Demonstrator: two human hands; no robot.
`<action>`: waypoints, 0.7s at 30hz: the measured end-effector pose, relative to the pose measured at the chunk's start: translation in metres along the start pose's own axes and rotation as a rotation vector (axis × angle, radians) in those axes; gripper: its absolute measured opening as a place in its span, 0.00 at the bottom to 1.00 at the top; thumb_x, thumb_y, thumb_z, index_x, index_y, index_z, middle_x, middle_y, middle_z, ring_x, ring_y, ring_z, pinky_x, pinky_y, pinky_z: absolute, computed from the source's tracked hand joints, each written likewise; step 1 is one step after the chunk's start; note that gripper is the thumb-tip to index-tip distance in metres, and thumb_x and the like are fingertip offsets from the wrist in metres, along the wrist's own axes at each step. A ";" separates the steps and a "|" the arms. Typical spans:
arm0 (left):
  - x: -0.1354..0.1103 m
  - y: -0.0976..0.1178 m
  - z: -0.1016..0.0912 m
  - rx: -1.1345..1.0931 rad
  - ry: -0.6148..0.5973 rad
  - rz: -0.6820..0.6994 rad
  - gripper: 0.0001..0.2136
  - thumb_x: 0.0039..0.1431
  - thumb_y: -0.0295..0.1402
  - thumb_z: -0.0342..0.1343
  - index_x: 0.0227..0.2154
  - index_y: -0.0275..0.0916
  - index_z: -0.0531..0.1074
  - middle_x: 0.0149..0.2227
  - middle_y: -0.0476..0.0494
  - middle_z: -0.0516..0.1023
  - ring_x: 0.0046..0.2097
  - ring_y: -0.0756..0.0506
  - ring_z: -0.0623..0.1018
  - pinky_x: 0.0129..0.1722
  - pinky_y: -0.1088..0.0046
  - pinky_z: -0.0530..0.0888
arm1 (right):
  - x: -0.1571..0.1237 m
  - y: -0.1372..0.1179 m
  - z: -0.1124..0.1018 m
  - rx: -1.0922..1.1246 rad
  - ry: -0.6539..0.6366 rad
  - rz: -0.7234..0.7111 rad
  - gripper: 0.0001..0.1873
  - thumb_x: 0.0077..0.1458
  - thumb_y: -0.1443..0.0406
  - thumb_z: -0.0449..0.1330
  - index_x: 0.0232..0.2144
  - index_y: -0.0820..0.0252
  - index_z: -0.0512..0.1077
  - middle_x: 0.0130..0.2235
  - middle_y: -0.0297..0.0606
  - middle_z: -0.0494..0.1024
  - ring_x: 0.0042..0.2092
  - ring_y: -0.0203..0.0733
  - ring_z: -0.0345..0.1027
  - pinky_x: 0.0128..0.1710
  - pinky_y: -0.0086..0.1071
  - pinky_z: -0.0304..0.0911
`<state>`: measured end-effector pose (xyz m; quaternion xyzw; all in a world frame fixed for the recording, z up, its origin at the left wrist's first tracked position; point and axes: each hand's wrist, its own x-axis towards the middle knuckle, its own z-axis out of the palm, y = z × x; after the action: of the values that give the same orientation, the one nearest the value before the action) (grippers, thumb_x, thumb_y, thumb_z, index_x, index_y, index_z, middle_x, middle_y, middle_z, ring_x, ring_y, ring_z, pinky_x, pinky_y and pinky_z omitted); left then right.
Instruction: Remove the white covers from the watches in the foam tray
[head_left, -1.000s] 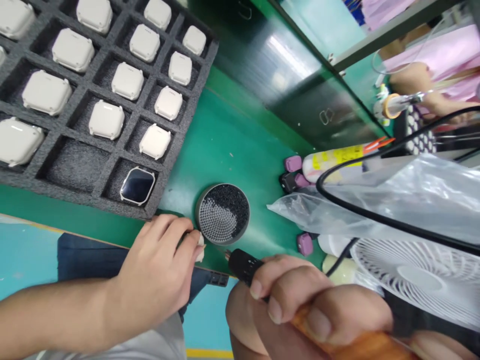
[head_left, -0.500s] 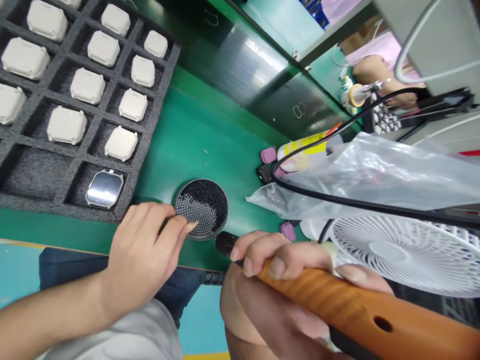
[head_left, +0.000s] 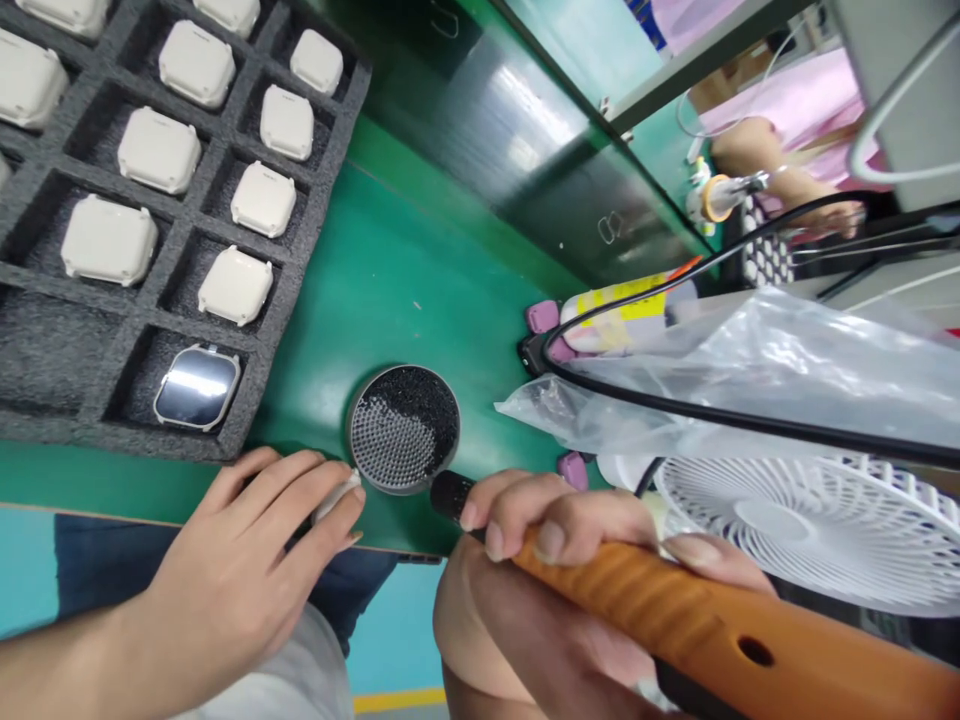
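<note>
My left hand (head_left: 255, 540) is at the lower left, with its fingers closed on a small white piece (head_left: 335, 497), partly hidden by them. My right hand (head_left: 570, 530) grips an orange-handled hand tool (head_left: 660, 600), whose black nose (head_left: 452, 495) reaches the rim of a round dish of black bristles (head_left: 403, 430). The tool's tip is hidden. To the upper left lies a dark foam tray (head_left: 135, 285) with white casings (head_left: 235, 285) in its cells and a watch with a dark glass face (head_left: 196, 388) in the cell nearest my left hand.
A green mat (head_left: 420, 270) lies under the tray and dish. On the right are a plastic bag (head_left: 720, 385), a black cable (head_left: 720, 405), a white fan (head_left: 802, 530), and a yellow-labelled tube (head_left: 615, 317). A co-worker's arm (head_left: 780, 165) shows at the upper right.
My left hand has moved down and left, with the white piece showing again between its fingers. The tool has swung in beside the dish, and the view has shifted.
</note>
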<state>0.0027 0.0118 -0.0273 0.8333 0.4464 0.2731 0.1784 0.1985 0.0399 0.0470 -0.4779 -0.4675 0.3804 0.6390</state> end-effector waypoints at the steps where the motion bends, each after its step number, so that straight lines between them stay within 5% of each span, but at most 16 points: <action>1: 0.000 -0.001 0.001 -0.003 0.016 0.003 0.13 0.67 0.32 0.60 0.53 0.41 0.78 0.57 0.47 0.79 0.57 0.42 0.76 0.59 0.57 0.67 | 0.000 0.000 0.000 -0.009 0.007 -0.003 0.22 0.66 0.46 0.56 0.53 0.52 0.71 0.34 0.35 0.65 0.34 0.37 0.68 0.33 0.38 0.69; 15: -0.006 -0.008 0.003 -0.018 0.018 0.064 0.16 0.64 0.33 0.64 0.54 0.40 0.78 0.63 0.48 0.76 0.60 0.42 0.76 0.60 0.57 0.68 | 0.001 0.001 0.002 -0.040 0.009 0.000 0.22 0.66 0.46 0.56 0.52 0.52 0.71 0.34 0.34 0.64 0.34 0.37 0.68 0.33 0.39 0.70; 21: -0.014 -0.010 0.009 0.003 0.046 0.125 0.22 0.60 0.35 0.68 0.57 0.40 0.77 0.64 0.47 0.75 0.56 0.43 0.77 0.60 0.56 0.69 | -0.003 0.009 -0.007 -0.036 -0.036 -0.227 0.24 0.72 0.55 0.36 0.59 0.53 0.64 0.33 0.32 0.62 0.31 0.32 0.68 0.28 0.34 0.69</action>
<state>-0.0047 0.0046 -0.0441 0.8532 0.3980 0.3020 0.1497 0.2039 0.0379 0.0365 -0.4262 -0.5366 0.3057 0.6610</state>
